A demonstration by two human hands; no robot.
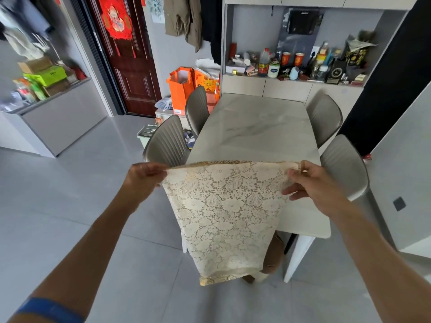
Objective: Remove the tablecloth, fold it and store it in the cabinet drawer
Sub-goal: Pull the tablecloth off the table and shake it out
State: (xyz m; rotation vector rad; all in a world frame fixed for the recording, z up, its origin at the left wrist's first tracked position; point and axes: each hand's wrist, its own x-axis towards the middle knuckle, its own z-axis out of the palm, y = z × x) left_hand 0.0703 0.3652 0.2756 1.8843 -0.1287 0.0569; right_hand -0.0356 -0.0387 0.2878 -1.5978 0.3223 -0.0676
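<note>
Bare now, the tabletop (256,127); left hand (142,180) and right hand (314,185) pinch the part-folded tablecloth's (224,213) top corners. More folding and storing likely remain.

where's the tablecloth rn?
Head view, centre: the cream lace tablecloth hangs off the table, its top corners pinched by the left hand and right hand.

Open floor (70,194) lies left; table (256,127) (flanked by chairs (168,141)) blocks ahead.
</note>
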